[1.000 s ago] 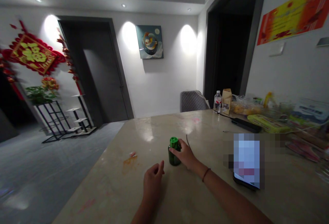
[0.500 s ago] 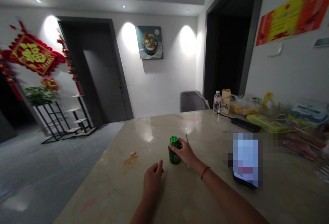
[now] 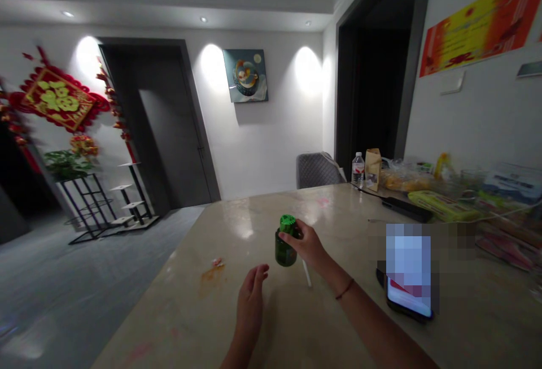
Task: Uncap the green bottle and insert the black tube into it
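My right hand (image 3: 308, 243) is closed around the upper part of a dark green jar (image 3: 285, 253), fingers on its right side. The jar stands upright, tilted little if at all, above the stone-topped table (image 3: 190, 312); whether its base touches the surface I cannot tell. From its mouth rises a bright green ribbed piece (image 3: 287, 222), either a cap or a bundle of sticks. To the lower left of the jar, my left hand (image 3: 253, 290) is empty, its fingers loosely stretched and apart from it. A thin white stick (image 3: 307, 273) lies below my right wrist.
A phone with a blurred screen (image 3: 409, 295) is at the right. Farther back are a black power strip (image 3: 406, 208), a yellow-green pack (image 3: 442, 205), a water bottle (image 3: 358, 170) and a paper bag (image 3: 372, 168). A grey chair (image 3: 317, 170) stands behind the table.
My right hand and the jar have risen slightly. My left hand's fingers have loosened from a curled shape. More of the white stick shows, and the view has tipped up a little.
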Tool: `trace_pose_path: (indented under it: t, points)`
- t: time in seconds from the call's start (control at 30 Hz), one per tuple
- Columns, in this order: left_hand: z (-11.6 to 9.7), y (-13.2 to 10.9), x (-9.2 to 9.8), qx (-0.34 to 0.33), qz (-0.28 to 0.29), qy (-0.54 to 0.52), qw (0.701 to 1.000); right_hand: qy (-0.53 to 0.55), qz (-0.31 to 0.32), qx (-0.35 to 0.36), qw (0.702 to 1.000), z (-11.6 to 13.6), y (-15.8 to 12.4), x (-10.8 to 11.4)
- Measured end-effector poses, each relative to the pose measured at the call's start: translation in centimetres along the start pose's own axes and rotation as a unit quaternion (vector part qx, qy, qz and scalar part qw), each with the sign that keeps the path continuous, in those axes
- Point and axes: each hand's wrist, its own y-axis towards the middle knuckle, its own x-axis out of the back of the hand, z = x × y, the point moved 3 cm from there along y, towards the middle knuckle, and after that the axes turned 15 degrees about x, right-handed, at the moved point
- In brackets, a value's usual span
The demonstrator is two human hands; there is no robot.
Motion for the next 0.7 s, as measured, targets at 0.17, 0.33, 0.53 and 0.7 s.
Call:
trace_pose_path:
  t: [0.17,0.33,0.53,0.7]
  points:
    - [0.8,0.6,-0.5,0.131,0.010,-0.155,0.979,0.031,0.035,0.011,0.999,2.1,0.0,-0.6]
    - [0.2,-0.7,-1.3,0.239,0.098,-0.287,0.922,0.068,0.088,0.003,0.994,3.2,-0.8,-1.7]
    - [-0.7,-2.7,-1.9,0.299,0.205,-0.348,0.865,0.111,0.148,-0.021,0.983,3.2,-1.5,-2.7]
    - [-1.1,-3.2,-2.1,0.325,0.190,-0.342,0.861,0.093,0.173,-0.013,0.980,3.1,-1.6,-2.8]
